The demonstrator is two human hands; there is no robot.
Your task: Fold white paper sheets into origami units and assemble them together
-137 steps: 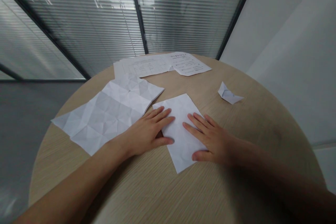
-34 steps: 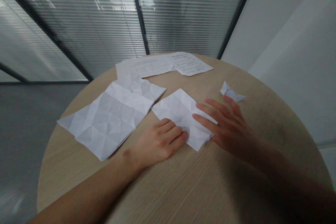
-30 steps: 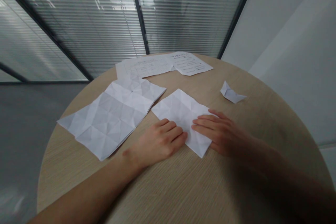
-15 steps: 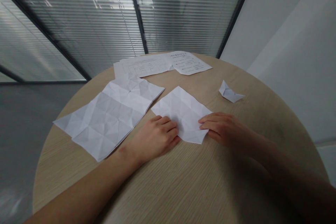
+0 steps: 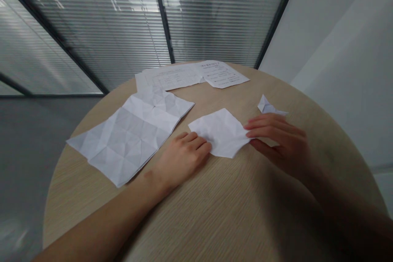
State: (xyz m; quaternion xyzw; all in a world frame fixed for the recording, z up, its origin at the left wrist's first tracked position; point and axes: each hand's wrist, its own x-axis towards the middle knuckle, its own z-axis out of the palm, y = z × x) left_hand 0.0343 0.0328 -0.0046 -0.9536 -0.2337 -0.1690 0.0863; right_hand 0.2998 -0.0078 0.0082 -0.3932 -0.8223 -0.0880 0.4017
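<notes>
White paper (image 5: 219,133) lies between the hands, the left hand (image 5: 184,157) resting open with its fingertips (image 5: 206,145) on the paper's near edge; the right hand's (image 5: 279,141) fingers (image 5: 260,125) meet its right corner, grip unclear. A round wooden table (image 5: 215,217) holds a creased sheet (image 5: 129,137), printed pages (image 5: 190,75) and a paper boat (image 5: 267,108), with window blinds (image 5: 92,28) beyond

Two bare forearms ending in slender hands

The left forearm (image 5: 101,213) runs smooth to the left hand (image 5: 184,155), with a small reddish mark (image 5: 149,175) at the wrist; the right forearm (image 5: 346,213) lies in heavy shadow, while the right hand (image 5: 278,141) shows long, tapering fingers.
</notes>
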